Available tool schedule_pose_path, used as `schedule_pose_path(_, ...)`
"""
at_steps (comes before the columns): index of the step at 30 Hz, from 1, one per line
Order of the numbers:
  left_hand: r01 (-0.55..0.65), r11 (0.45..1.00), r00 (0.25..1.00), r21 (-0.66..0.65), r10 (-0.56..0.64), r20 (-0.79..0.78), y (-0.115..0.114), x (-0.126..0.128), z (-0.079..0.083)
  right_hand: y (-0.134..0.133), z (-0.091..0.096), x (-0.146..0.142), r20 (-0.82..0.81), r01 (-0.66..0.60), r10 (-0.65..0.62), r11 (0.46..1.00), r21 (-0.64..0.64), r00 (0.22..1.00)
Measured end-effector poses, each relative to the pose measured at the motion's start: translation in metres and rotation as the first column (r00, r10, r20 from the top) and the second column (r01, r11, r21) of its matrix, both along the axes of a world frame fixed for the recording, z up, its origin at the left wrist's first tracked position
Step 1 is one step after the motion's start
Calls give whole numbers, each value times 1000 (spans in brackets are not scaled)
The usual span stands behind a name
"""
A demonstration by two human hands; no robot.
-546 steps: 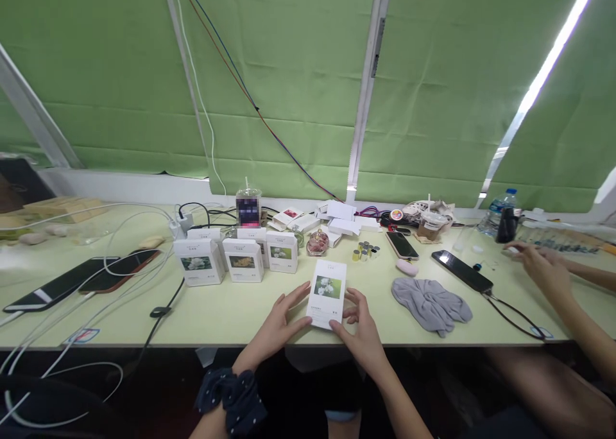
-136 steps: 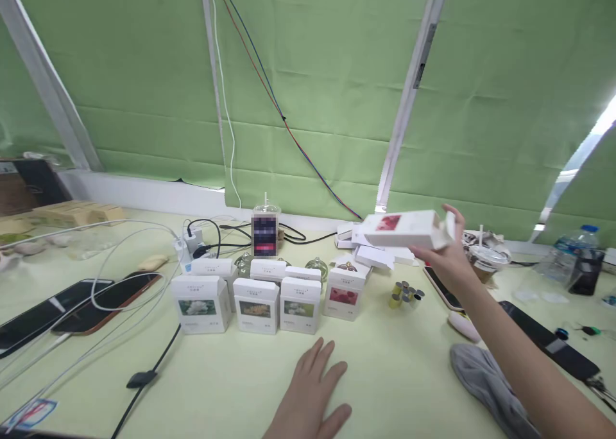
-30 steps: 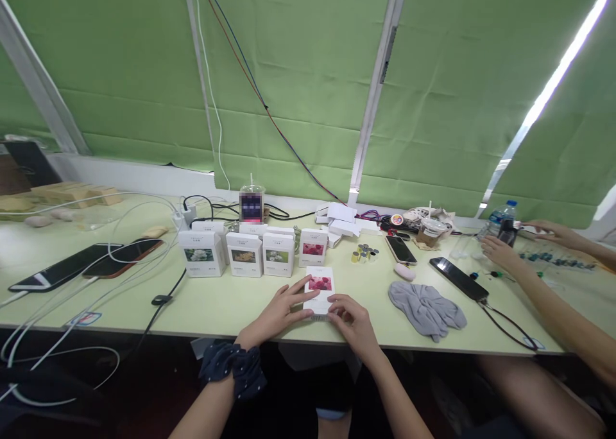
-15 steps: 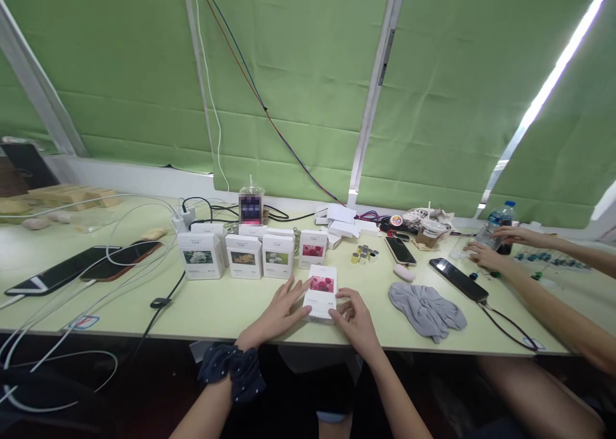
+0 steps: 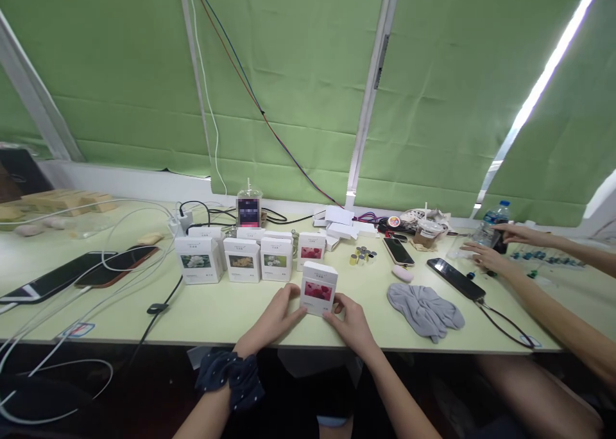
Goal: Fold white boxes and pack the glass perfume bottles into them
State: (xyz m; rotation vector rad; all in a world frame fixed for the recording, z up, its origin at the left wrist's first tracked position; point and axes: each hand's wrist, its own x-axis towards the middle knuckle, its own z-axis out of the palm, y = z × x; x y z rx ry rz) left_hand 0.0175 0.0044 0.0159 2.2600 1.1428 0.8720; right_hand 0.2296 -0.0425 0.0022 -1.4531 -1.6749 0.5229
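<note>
A small white box with a red flower picture (image 5: 318, 288) stands upright near the table's front edge. My left hand (image 5: 274, 320) grips its left side, fingers curled against it. My right hand (image 5: 350, 320) holds its right lower corner. Behind it stands a row of similar white boxes (image 5: 243, 259), and another red-flower box (image 5: 310, 249) stands at the row's right end.
On the left lie two phones (image 5: 81, 272) with white cables. A grey cloth (image 5: 425, 307), small gold caps (image 5: 360, 255), more phones (image 5: 455, 278) and a pile of flat white boxes (image 5: 339, 224) lie to the right. Another person's hands (image 5: 486, 256) work at the far right by a water bottle (image 5: 488, 224).
The red-flower box lay flat under my hands a second ago; now it stands upright between them. The other person's hands have shifted toward the bottle.
</note>
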Motion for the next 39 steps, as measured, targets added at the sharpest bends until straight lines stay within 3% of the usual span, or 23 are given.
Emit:
schedule_pose_path(3,-75,995,995,67,79,-53,2,2,-1,17,6,-4,116,47,-43,999,-24,992)
schedule_pose_path(10,-3,989,992,151,23,-127,6,1,-8,62,18,-16,282,31,-4,995,-93,960)
schedule_pose_path(16,-18,979,982,203,55,-179,12,-1,-19,79,21,-23,364,50,-6,992,-112,931)
schedule_pose_path(28,-12,979,922,204,90,-376,18,0,-30,82,20,-24,306,119,-76,985,-125,949)
schedule_pose_path(39,2,967,890,256,115,-442,18,0,-35,57,23,0,343,-1,42,993,-120,939)
